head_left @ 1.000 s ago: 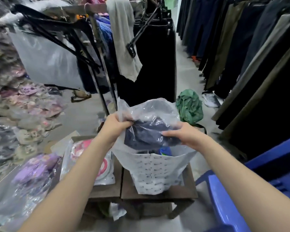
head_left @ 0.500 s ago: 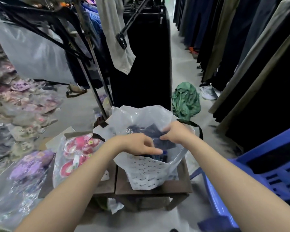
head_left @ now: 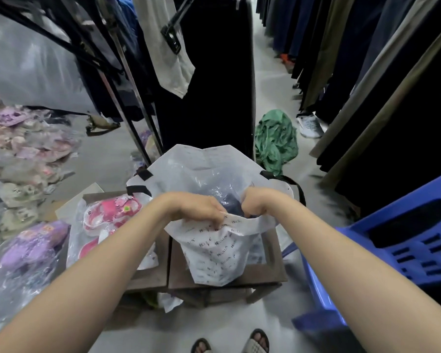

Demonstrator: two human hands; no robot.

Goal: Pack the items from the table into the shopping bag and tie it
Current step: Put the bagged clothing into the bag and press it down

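A white printed shopping bag [head_left: 215, 253] with black handles stands open on a small wooden table [head_left: 260, 273]. Inside it lies a dark garment in a clear plastic wrapper [head_left: 214, 182]. My left hand [head_left: 201, 208] reaches into the bag's mouth, fingers curled down at the near rim. My right hand [head_left: 256, 203] is also inside the mouth, pressed on the wrapped garment; its fingertips are hidden. Pink slippers in a clear packet [head_left: 107, 217] lie on the table left of the bag.
A blue plastic chair [head_left: 402, 250] stands close on the right. Purple packed slippers [head_left: 28, 253] and stacks of packed goods fill the left. Clothes racks hang ahead and along the right. A green cloth bundle [head_left: 275, 141] lies on the floor behind the table.
The wrapped dark garment has gone from above the bag down into it, with both hands following into the mouth. The view has tilted downward.
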